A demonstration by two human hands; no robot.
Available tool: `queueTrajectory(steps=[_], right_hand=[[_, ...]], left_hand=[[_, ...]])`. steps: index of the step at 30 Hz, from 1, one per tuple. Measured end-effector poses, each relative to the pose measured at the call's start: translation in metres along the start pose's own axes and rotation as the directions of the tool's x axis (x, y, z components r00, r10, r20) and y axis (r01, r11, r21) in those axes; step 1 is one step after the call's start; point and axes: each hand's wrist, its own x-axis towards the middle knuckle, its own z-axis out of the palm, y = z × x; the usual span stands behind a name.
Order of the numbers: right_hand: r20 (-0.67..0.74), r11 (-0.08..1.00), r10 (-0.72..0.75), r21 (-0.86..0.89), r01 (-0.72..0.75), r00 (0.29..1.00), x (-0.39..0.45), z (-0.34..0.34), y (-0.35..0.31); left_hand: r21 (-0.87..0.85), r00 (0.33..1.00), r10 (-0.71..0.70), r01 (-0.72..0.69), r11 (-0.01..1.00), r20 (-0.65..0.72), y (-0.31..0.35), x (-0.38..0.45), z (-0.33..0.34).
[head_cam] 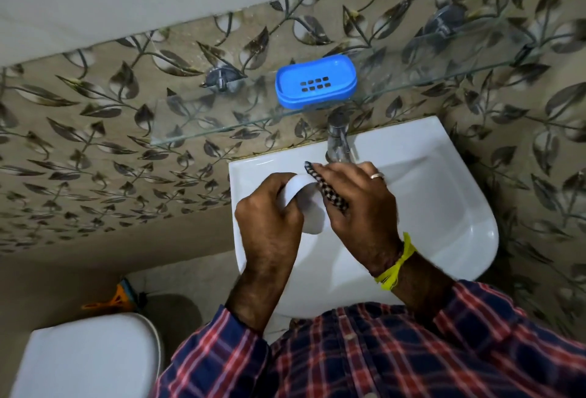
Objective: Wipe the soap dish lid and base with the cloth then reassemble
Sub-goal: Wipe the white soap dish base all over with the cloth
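Seen from above, a person's two hands meet over a white wash basin (444, 207). The left hand (269, 210) has its fingers curled round the edge of a white soap dish lid (309, 204), grasping it over the basin's left side. The right hand (358, 198) presses a dark checked cloth (329, 188) against the lid, fingers bent over the cloth and holding it; a ring (377, 175) sits on one finger and a yellow thread (396, 263) is tied round the wrist. Both forearms come out of red-and-blue checked sleeves (364, 356) at the bottom of the view. Just beyond the hands stands a chrome tap (339, 139) at the back of the basin. Above it, a clear glass shelf (203, 118) is fixed to the wall, and the blue soap dish base (315, 82) rests on it (its floor has two rows of small drain slots), well apart from the lid. The wall (95, 131) behind is tiled beige with a dark leaf-and-vine pattern. At lower left is a white toilet (85, 359), with an orange object (117, 298) on the floor just behind it.
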Motion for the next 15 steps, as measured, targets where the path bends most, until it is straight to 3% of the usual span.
queueTrajectory(steps=[2,6,10,15], right_hand=[[0.002,0.998,0.059,-0.011,-0.058,0.998,-0.006,0.000,0.005],[-0.026,0.998,-0.059,-0.029,0.058,0.998,0.000,0.000,-0.002],[-0.067,0.999,-0.025,-0.040,0.023,0.997,0.000,-0.001,0.008],[-0.064,0.999,0.029,-0.022,-0.031,0.998,-0.003,0.001,0.009]], left_hand=[[-0.008,1.000,-0.015,0.015,1.000,0.021,-0.003,-0.002,0.000],[0.137,0.985,-0.039,0.016,0.990,0.170,-0.009,0.008,0.007],[-0.016,0.996,0.085,-0.084,0.996,0.001,-0.009,0.007,-0.002],[-0.171,1.000,0.006,-0.005,0.985,0.007,-0.024,0.003,0.004]])
